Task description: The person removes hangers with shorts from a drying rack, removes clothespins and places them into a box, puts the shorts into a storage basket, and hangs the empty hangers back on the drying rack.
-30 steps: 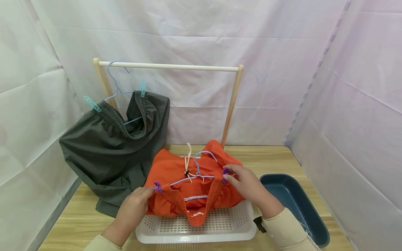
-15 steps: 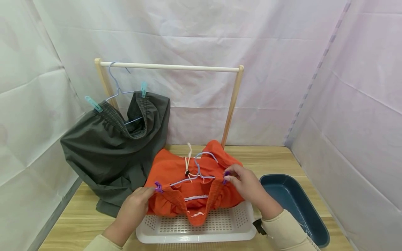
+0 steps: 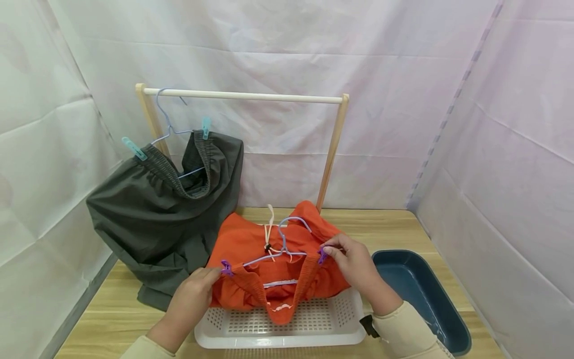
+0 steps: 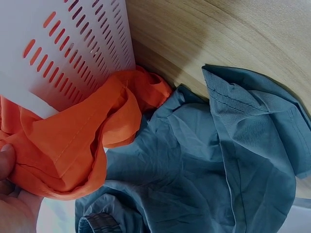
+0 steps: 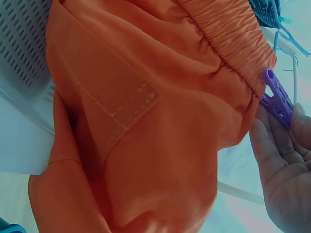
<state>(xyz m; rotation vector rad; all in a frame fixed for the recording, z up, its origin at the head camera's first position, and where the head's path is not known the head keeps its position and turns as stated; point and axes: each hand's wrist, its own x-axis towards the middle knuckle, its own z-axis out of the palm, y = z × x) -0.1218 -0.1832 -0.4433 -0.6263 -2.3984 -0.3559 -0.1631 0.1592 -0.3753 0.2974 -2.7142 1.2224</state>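
Orange pants (image 3: 251, 294) with a gathered elastic waistband lie over the white basket (image 3: 278, 341). A lilac hanger (image 3: 283, 244) spans the waistband, its hook pointing away from me. Beside the left purple clothespin (image 3: 226, 268), my left hand (image 3: 190, 296) grips the pants' fabric; thumb and fingers pinch the orange cloth in the left wrist view. At the opposite end, my right hand (image 3: 356, 262) pinches another purple clothespin (image 5: 279, 99) between thumb and fingers, where it bites the waistband edge. A cream drawstring (image 3: 267, 234) with a black toggle lies on the orange cloth behind the hanger.
Dark grey pants (image 3: 179, 209), held by light blue clothespins (image 3: 133, 148), hang from a hanger at the left of the wooden rack (image 3: 242, 95). A dark blue bin (image 3: 421, 294) stands on the right of the wooden table (image 3: 381, 224). Fabric walls enclose the sides and back.
My right hand's fingers shift slightly on the right clothespin, which shows more now. My left hand, the pants and the basket stay in place.
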